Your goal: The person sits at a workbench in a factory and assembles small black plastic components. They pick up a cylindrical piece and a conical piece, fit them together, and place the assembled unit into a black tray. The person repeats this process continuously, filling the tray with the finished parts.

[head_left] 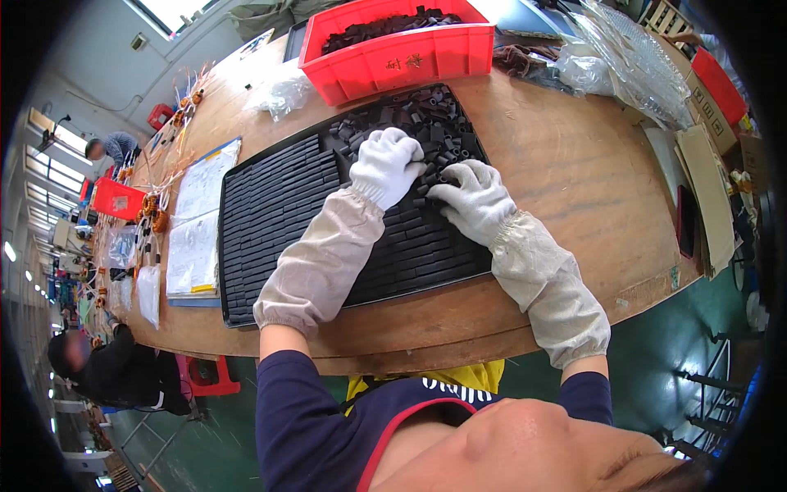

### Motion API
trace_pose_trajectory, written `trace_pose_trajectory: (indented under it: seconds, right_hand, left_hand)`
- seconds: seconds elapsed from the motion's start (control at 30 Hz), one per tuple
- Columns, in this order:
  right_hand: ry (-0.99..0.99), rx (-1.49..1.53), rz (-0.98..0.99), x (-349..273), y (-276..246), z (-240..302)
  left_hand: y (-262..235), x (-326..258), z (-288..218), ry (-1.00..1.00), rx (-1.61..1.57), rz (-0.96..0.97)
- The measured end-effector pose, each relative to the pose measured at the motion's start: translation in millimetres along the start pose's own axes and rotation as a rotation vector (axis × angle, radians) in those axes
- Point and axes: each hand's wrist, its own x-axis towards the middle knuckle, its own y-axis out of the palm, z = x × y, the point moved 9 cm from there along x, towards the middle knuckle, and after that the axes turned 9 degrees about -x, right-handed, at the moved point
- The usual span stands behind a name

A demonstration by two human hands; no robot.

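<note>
Resting on the black tray (270,213), both gloved grips curl closed over loose black cores (426,115) heaped just beyond; the right hand (471,197) pinches one, the left hand (385,164) beside it.

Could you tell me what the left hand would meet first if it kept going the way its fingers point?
Probably the loose heap of small black pieces on the black tray; the left hand already rests at its edge, with the red bin beyond.

**Count at the tabletop**

I log one black tray (246,246) and one large red bin (393,53). Two gloved hands: left (385,164), right (474,197). Two smaller red bins (119,199) farther left. Small black pieces (426,111): too many to count.
</note>
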Motion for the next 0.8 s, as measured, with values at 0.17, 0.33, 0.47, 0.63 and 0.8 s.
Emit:
trace_pose_trajectory:
  seconds: [0.17, 0.33, 0.47, 0.63, 0.8]
  right_hand:
    - [-0.075, -0.004, -0.025, -3.3, -0.2, 2.1]
    - [-0.003, 0.148, -0.182, 6.6, -22.2, 0.0]
    - [0.255, 0.639, -0.235, 1.0, -20.8, -19.5]
    - [-0.076, 0.348, -0.242, 7.7, -36.7, 14.6]
    - [-0.013, 0.453, -0.288, 6.6, -36.9, 1.5]
  left_hand:
    - [23.6, -32.3, 26.2, -0.637, -1.034, 0.12]
    - [24.5, -65.9, 2.3, -0.756, -1.268, 0.108]
    - [27.5, -69.2, -2.9, -0.714, -1.17, 0.113]
    - [25.9, -70.7, -15.0, -0.716, -1.123, 0.257]
    - [22.1, -71.9, -23.0, -0.777, -1.487, 0.24]
